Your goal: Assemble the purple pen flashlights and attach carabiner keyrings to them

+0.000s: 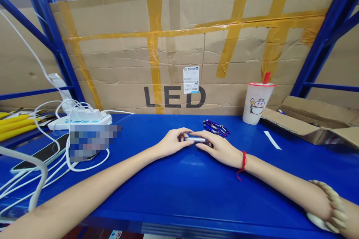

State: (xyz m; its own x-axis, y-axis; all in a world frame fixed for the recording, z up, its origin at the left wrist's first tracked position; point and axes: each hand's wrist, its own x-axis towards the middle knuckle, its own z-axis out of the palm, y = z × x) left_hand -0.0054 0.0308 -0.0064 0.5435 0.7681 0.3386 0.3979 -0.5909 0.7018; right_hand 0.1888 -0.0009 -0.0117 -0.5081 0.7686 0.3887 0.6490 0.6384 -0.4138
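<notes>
My left hand [175,142] and my right hand [217,148] meet over the middle of the blue table. Between their fingertips lies a slim silvery pen-like tube [196,139], held level. The left thumb and fingers pinch its left end, and the right thumb and fingers close on its right end. Something dark shows under the right fingers, too covered to make out. Just beyond the right hand, several blue pens [215,127] lie together on the table.
A lidded cup [257,103] with a red straw stands at the back right, near an open cardboard box [303,123] and a white strip [272,140]. At left are a power strip [84,116], white cables and a phone [42,153]. A large LED carton [120,67] walls the back.
</notes>
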